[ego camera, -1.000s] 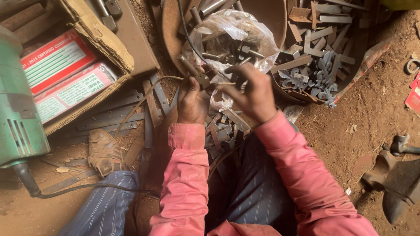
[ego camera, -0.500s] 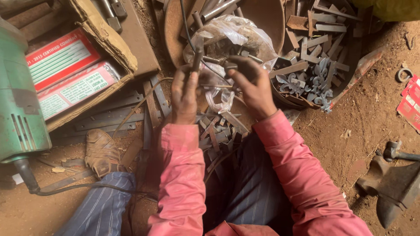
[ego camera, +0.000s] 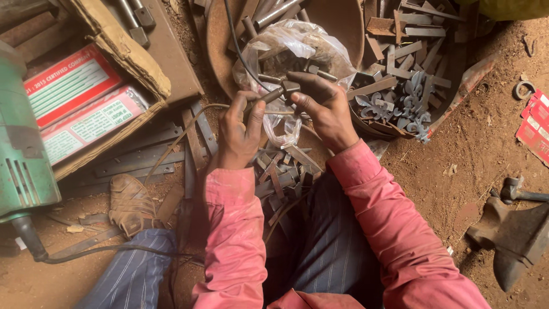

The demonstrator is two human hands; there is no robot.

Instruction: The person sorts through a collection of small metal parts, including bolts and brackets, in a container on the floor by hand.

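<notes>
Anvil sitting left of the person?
No, the dark anvil rests on the dirt to the person's right; the green machine is on the left.

Both hands, left hand and right hand, grip a short metal rod above a plastic bag.

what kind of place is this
Most likely a small metalworking or welding workshop with a dirt floor. Pans of cut steel scraps sit by an anvil and a green machine, while both hands hold a small metal piece.
</notes>
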